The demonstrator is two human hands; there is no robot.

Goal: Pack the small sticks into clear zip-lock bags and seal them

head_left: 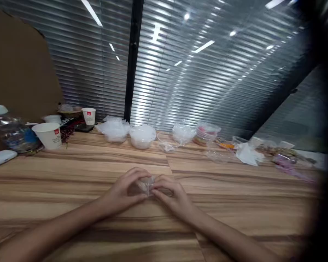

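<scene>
A small clear plastic bag (146, 185) is held between my two hands, low over the middle of the wooden table (98, 163). My left hand (127, 187) curves around its left side, thumb and fingers gripping it. On the right, my right hand (171, 193) pinches the bag's other edge between thumb and fingertips. The plastic is crumpled and see-through; whether anything is inside cannot be made out.
Along the back stand a bag-topped tub (113, 130), a round lidded tub (142, 137), stacked clear containers (207, 131) and a crumpled white tissue (248, 153). Paper cups (48, 136) and a large clear jar (15, 133) are at the left. Purple wrapping (289, 165) lies right.
</scene>
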